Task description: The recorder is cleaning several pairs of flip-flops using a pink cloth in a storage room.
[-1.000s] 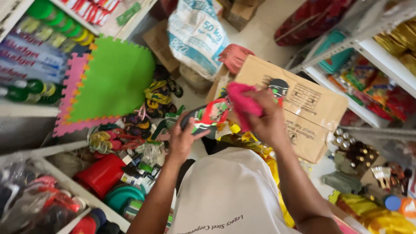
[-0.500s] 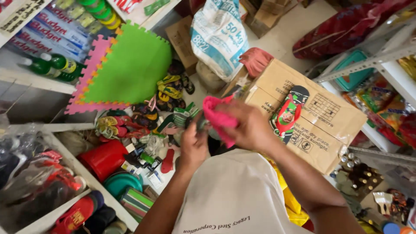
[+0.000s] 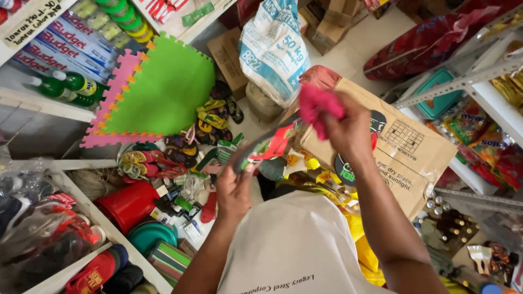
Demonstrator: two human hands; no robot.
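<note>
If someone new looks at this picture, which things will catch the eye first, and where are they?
In the middle, the right hand presses a pink cloth against a colourful slipper, which the left hand holds from below. To the upper left, a bright green foam mat leans over a pink mat, with a heap of sandals beside them. A red bucket stands at lower left.

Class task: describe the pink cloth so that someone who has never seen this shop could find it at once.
Start at the large brown cardboard box right of centre. In front of its upper left corner is the person's right hand, and the pink cloth is bunched in it. It is the only fuzzy pink bundle held up off the floor.
</note>
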